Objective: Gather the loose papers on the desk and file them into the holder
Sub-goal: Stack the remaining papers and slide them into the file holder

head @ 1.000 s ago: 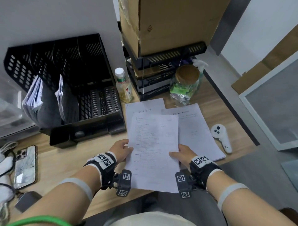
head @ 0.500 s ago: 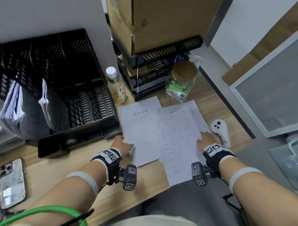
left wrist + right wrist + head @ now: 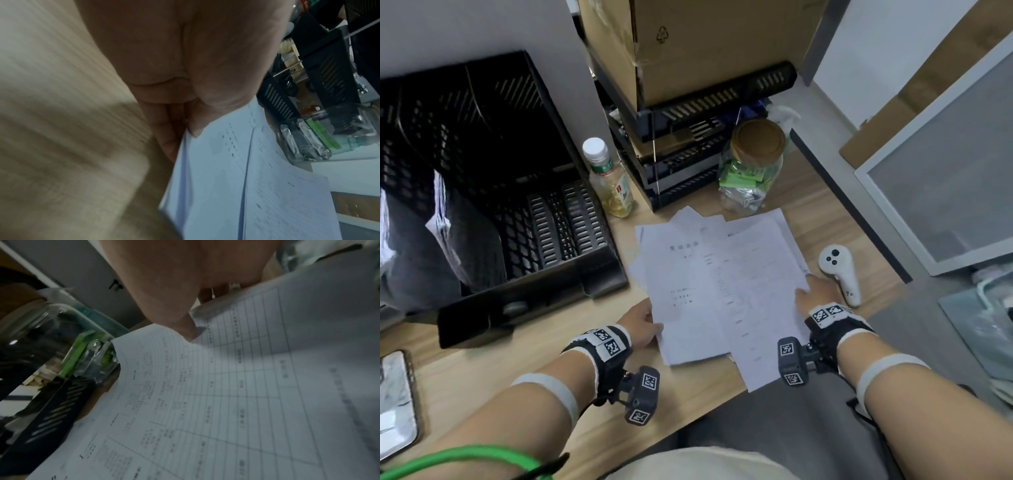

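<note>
Several white printed papers (image 3: pixel 722 291) lie overlapped and fanned on the wooden desk (image 3: pixel 500 370). My left hand (image 3: pixel 650 325) pinches their left edge; in the left wrist view its thumb (image 3: pixel 195 128) lies on top and the fingers go under the papers (image 3: pixel 236 178). My right hand (image 3: pixel 808 291) holds the right edge, and the right wrist view shows the thumb (image 3: pixel 185 327) pressing on the papers (image 3: pixel 205 402) with the fingers behind a lifted sheet. The black mesh file holder (image 3: pixel 524 212) stands at the left and has papers in its left slots.
A plastic bottle (image 3: pixel 609 181) stands between the holder and black stacked trays (image 3: pixel 698 154) that carry a cardboard box (image 3: pixel 688 44). A glass jar (image 3: pixel 753 164) sits just behind the papers, a white controller (image 3: pixel 840 274) to their right, and a phone (image 3: pixel 397 404) at the far left.
The sheet that both hands held up has come down onto the other sheets. My hands moved apart to the pile's left and right edges, and the sheets now overlap more closely.
</note>
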`<state>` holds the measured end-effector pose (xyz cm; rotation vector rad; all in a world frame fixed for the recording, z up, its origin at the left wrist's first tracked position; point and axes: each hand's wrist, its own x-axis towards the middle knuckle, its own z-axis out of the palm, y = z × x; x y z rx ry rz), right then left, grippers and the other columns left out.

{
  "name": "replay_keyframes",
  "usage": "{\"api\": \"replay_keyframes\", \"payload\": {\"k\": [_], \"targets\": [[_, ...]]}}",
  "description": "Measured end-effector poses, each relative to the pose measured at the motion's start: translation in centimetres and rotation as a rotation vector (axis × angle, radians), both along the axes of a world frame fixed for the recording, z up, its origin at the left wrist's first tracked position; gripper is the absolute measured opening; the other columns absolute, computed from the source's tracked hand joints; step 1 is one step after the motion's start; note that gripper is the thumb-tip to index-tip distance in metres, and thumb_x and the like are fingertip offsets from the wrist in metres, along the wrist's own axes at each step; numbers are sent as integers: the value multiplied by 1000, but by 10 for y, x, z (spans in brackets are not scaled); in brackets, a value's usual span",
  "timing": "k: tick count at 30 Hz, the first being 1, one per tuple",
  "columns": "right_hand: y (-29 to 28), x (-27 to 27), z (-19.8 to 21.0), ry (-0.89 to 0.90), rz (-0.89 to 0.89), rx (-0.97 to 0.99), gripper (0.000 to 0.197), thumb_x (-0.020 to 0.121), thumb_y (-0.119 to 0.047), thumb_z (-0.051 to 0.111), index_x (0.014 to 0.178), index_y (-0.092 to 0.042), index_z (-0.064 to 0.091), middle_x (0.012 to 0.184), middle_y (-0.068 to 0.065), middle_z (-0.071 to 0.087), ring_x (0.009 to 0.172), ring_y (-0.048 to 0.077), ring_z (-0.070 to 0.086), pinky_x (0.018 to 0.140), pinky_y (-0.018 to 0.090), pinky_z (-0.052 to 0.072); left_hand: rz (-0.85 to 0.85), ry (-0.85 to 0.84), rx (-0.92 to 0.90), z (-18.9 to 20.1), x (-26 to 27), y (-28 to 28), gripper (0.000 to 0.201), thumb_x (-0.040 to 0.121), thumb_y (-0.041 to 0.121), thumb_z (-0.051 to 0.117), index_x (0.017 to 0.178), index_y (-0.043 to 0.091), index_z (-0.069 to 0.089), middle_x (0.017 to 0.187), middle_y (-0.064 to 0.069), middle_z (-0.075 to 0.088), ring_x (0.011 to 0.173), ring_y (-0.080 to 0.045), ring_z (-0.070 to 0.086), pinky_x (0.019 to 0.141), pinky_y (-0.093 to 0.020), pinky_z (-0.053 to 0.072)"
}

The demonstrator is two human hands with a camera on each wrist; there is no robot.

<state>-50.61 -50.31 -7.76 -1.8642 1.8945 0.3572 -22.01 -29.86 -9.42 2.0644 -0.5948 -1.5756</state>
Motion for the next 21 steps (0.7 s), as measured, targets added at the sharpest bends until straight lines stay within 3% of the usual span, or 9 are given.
{"api": "replay_keyframes", "payload": {"k": [5,8,11,14,16,18,20,21], "targets": [[11,1,0,-159,8,23,35,91,-21,54,124,-9,56,126,12,60,114,33,57,95,37,49,13,151,18,5,-15,0,48,85,-6,53,123,21,63,118,-11,73,109,-31,69,96,-50,56],[30,11,4,-316,42,74,24,92,-11,53,115,-11,59,114,6,66,104,29,62,86,31,49,159,260,40,17,-25,-10,31,96,4,49,123,8,63,118,-20,72,97,-31,70,80,-40,60],[49,25,5,-395,96,111,12,92,-9,51,103,-8,56,99,9,67,89,27,64,76,30,50,274,322,15,26,-29,-17,31,98,33,55,119,12,64,117,-14,73,105,-31,70,94,-46,55],[62,37,4,-450,116,146,17,92,-8,50,108,-13,48,91,10,63,79,26,61,70,32,50,195,220,-78,20,-26,-18,33,86,24,71,118,26,63,121,-7,71,111,-32,68,100,-54,52],[66,42,4,-499,58,177,36,92,-8,51,125,-19,41,101,3,60,87,24,60,76,31,48,176,142,-56,15,-24,-15,32,80,18,71,107,35,64,121,-6,71,110,-32,67,99,-56,52],[64,44,5,-522,-23,147,58,88,-10,58,139,-18,33,121,2,55,110,23,56,92,32,46,187,109,-51,11,-20,-10,33,75,24,69,104,39,65,118,-5,73,107,-33,68,97,-57,52],[58,46,9,-547,-94,155,73,82,-14,66,144,-15,29,135,5,51,124,24,51,105,38,43,205,100,-67,18,-16,-6,33,74,24,69,105,36,67,114,-5,75,105,-34,69,96,-56,53],[55,48,12,-600,-155,198,75,79,-15,68,144,-15,29,134,4,52,123,24,52,105,39,43,222,104,-84,23,-16,-4,31,78,19,70,106,32,68,113,-7,75,104,-35,70,96,-56,53]]}}
